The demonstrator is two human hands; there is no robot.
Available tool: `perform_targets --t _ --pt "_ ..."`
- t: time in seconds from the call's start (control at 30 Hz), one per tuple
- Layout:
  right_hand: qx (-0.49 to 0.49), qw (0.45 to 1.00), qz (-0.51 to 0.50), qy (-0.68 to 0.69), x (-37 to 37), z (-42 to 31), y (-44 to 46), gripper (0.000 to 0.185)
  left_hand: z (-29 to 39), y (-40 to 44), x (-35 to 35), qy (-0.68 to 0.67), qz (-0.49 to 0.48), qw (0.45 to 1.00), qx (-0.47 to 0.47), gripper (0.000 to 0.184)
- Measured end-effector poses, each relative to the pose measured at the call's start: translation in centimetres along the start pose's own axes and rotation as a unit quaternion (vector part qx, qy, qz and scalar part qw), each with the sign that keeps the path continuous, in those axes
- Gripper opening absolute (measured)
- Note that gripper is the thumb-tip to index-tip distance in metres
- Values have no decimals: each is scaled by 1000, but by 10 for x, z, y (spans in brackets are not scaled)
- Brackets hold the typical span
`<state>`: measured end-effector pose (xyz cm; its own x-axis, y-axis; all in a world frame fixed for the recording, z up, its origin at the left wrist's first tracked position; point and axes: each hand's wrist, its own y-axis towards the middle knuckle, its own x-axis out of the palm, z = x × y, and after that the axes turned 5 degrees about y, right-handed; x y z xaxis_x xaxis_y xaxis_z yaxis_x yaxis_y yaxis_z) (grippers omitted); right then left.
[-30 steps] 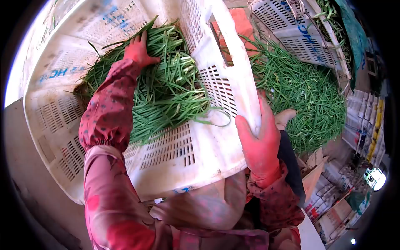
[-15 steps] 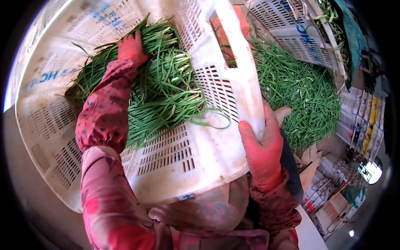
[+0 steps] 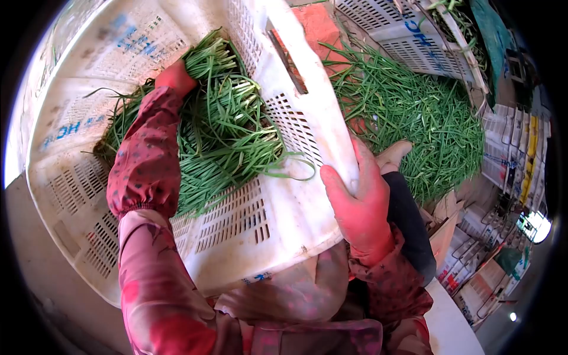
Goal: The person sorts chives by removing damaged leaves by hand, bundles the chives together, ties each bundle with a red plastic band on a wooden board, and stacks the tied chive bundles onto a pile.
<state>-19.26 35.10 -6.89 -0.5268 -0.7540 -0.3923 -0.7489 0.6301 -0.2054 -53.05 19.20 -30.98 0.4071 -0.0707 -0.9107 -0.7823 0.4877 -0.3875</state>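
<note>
A white slotted plastic crate (image 3: 296, 234) tilts toward me, with bundles of garlic chives (image 3: 231, 142) lying inside it. My left hand (image 3: 176, 78), in a red glove, reaches deep into the crate and closes around the upper bundle of chives (image 3: 207, 58). Its fingertips are hidden behind the stalks. With thumb on one side and fingers on the other, my right hand (image 3: 362, 210), also gloved in red, grips the crate's right rim.
Loose chives (image 3: 414, 124) form a wide heap on the floor to the right. Beyond them stands another white crate (image 3: 408, 38). Stacked white crates (image 3: 509, 160) fill the far right. A red brick-coloured patch (image 3: 319, 29) shows behind the rim.
My left hand has gone from lying spread over the chives to curling around the upper bundle. The crate's right rim and my right hand have shifted slightly left.
</note>
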Motion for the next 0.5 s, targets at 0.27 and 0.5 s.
perform_targets --t 0.27,0.5 --pt "-53 998 9 -11 -1 11 2 51 -34 -54 -55 -412 -80 904 79 41" --pt "-122 990 32 -62 0 18 3 61 -53 -141 -141 -491 -108 864 29 33"
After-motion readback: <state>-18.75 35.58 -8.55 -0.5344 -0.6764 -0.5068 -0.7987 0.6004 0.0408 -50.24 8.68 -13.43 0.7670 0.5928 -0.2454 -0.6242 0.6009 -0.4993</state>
